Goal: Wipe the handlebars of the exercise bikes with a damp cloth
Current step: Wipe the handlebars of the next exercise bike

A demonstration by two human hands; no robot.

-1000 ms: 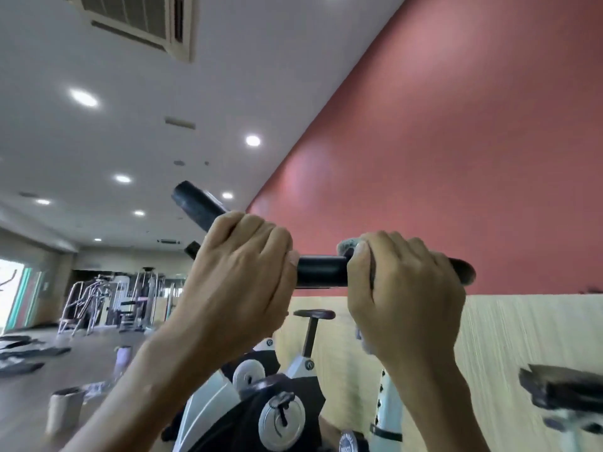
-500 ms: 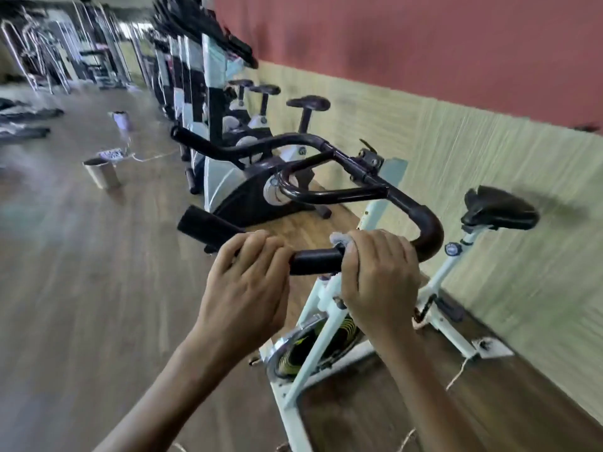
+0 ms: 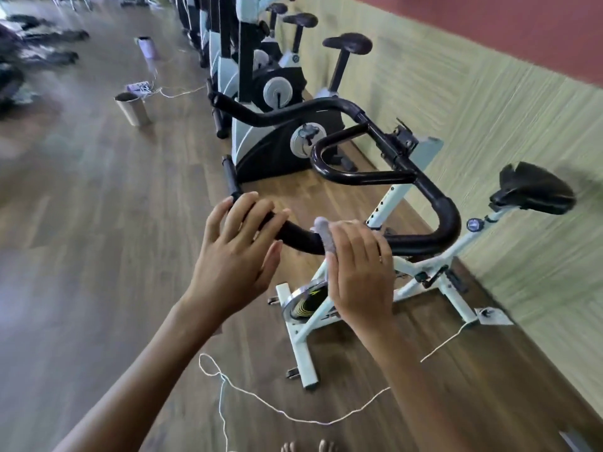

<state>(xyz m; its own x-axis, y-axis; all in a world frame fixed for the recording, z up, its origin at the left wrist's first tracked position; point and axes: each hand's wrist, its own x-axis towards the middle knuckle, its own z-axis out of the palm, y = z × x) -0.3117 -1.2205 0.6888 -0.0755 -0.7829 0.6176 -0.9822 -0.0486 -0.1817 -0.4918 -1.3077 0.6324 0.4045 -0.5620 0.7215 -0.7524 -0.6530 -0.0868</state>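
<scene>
Head view shows us a gym room with a brown wood-plank floor (image 3: 81,239) filling the left and bottom of the frame, a pale green grained wall panel (image 3: 505,109) running down the right, and a red wall band (image 3: 538,31) above it in the upper right corner. We see a row of exercise bikes along that wall: a white-framed spin bike (image 3: 421,265) nearest us at centre right, with its black saddle (image 3: 532,190) at right, and a black-and-white upright bike (image 3: 261,151) just behind it. A white cord (image 3: 293,415) lies looped on the floor at bottom centre. In the upper left, a metal cylindrical bin (image 3: 132,109) stands open-topped on the floor; we cannot tell what is in it. A lilac container (image 3: 148,47) farther up is too blurred to read. At centre, our right hand (image 3: 359,272) grips a grey cloth (image 3: 321,230) wrapped over the near bar of the black handlebar (image 3: 448,220). Our left hand (image 3: 235,256) is spread wide, its straight fingers lying across the end of the same bar, just left of the cloth.
</scene>
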